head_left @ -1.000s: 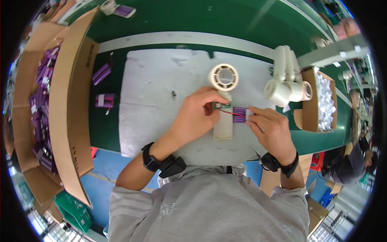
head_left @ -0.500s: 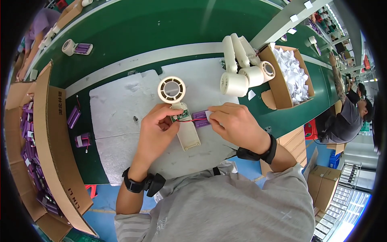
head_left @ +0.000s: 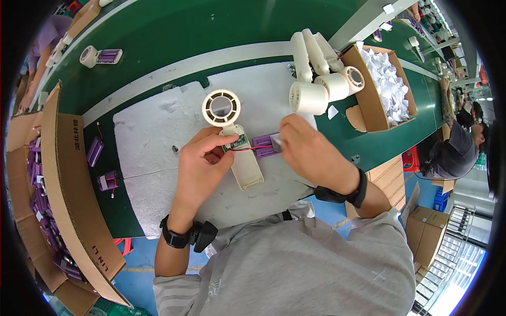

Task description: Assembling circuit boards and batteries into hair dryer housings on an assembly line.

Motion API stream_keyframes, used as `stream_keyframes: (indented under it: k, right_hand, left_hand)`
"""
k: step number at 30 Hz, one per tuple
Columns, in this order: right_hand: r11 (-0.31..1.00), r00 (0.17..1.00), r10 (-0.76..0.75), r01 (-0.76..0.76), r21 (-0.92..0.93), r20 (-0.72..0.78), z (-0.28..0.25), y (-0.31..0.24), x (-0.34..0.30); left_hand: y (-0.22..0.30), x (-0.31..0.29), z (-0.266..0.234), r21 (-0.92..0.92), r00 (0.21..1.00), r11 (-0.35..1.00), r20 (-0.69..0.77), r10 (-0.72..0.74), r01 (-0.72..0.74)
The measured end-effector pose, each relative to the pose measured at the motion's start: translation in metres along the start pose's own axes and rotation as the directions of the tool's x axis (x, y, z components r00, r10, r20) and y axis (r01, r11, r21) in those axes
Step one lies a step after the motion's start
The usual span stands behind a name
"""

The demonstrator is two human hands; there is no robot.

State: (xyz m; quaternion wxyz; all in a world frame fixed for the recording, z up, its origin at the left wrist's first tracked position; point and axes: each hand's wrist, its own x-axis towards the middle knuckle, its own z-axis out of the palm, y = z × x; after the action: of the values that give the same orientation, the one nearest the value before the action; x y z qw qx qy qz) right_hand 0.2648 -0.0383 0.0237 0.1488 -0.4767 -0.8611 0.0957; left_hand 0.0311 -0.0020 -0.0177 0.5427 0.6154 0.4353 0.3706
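A cream handheld fan [head_left: 246,168] lies on the white foam mat, its handle casing open and its round head [head_left: 221,107] pointing away from me. My left hand [head_left: 203,160] grips the handle near the head, thumb and fingers closed at the green circuit board [head_left: 240,141]. Red and black wires run from the board to a purple battery pack [head_left: 263,146] lying right of the handle. Over the pack's right end, my right hand [head_left: 311,150] pinches a small white paper piece [head_left: 276,141], which looks lifted and bent. The right fingertips are partly hidden.
Several cream fan bodies [head_left: 308,97] stand at back right, beside a carton of white paper pieces [head_left: 387,87]. On the left are a large carton [head_left: 74,184] of purple packs and two loose packs [head_left: 95,151]. Another open fan [head_left: 100,56] lies far left. Other people sit at both sides.
My right hand has moved up and slightly right, its wrist turning, and the white paper piece now stands bent off the battery pack. My left hand keeps its grip on the fan.
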Motion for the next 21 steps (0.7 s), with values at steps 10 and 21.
stream_keyframes:
  k: [10, 21]
  right_hand:
    - [0.695, 0.448, 0.619, -0.695, 0.184, -0.645, -0.062, 0.048, -0.035]
    - [0.952, 0.99, 0.026, -0.068, 0.299, 0.142, 0.0, 0.002, 0.013]
  left_hand:
    - [0.007, 0.001, 0.002, 0.285, 0.98, 0.942, -0.042, 0.194, -0.175]
    - [0.006, 0.001, -0.002, 0.393, 0.958, 0.883, -0.012, 0.285, -0.258]
